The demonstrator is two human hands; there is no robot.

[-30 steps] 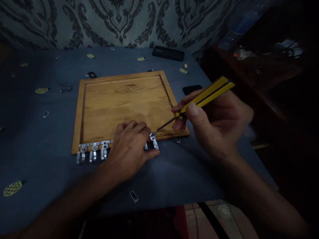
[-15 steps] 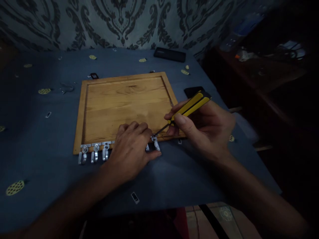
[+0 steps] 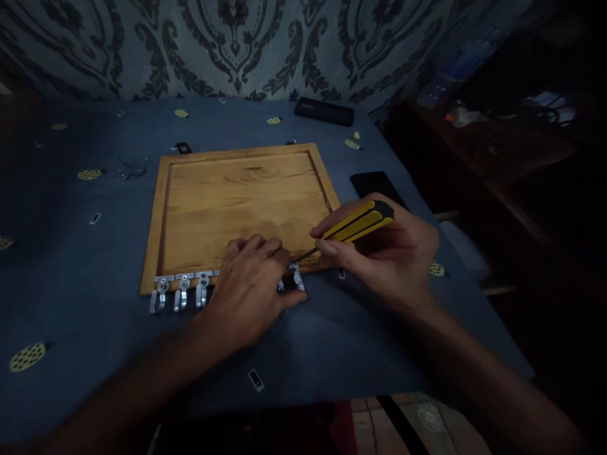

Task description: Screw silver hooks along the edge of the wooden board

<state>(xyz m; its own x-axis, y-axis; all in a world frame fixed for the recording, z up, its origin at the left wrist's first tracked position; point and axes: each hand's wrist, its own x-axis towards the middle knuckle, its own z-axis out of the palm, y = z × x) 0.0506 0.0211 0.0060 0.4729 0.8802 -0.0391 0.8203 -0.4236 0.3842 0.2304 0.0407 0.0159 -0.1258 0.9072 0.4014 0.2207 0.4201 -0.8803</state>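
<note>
A framed wooden board (image 3: 246, 196) lies flat on the cloth-covered table. Silver metal hooks (image 3: 183, 292) sit in a row along its near edge. My left hand (image 3: 253, 278) rests over that edge, its fingers closed around a hook (image 3: 297, 277) at the right end of the row; part of the row is hidden beneath it. Between the fingertips of my right hand (image 3: 384, 253) is a screwdriver (image 3: 360, 224) with a yellow and black handle. Its thin shaft slopes down to the left, and the tip meets the top of that same hook.
A black phone-like slab (image 3: 377, 184) lies right of the board, and a black case (image 3: 324, 111) near the wall. Loose metal hooks (image 3: 133, 169) lie at left. Dark hangers (image 3: 183, 148) show at the board's far edge. A brown side table (image 3: 469, 158) stands at right.
The screwdriver handle has turned and tilted lower, with my right hand shifting slightly down with it. My left hand stays on the hook. The whole view has shifted a little.
</note>
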